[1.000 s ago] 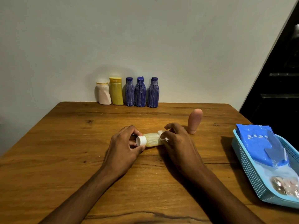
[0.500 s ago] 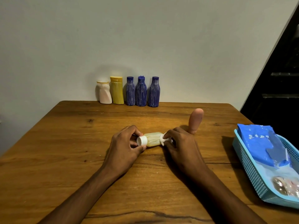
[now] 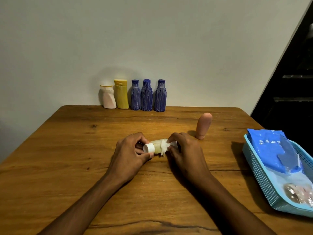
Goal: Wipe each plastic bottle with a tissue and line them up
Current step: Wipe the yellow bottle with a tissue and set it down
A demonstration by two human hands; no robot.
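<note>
A: How much of the small pale-yellow bottle [image 3: 156, 147] can you make out?

B: Only its middle and its white cap [image 3: 148, 148]. It lies on its side between the two hands, just above the wooden table [image 3: 67, 150]. The right hand [image 3: 184, 150] hides its base; the left hand [image 3: 130, 155] is closed around the cap end, thumb below, fingers above.

A: And the tissue [image 3: 165, 147]?

B: White and crumpled, pinched in the right hand's fingertips and pressed against the bottle's body. Most of it is tucked under the fingers.

A: Any label to read?

B: None that I can read on the bottle.

A: Farther out?

B: Just beyond the right hand a pink bottle [image 3: 203, 125] stands upright. Well beyond both hands, at the wall, stand a white bottle [image 3: 107, 97], a yellow bottle [image 3: 121, 94] and three blue bottles [image 3: 146, 95] in a row. Off to the right, a light-blue basket [image 3: 260, 173], cut off by the edge, holds a blue packet [image 3: 272, 150] with print too small to read.
</note>
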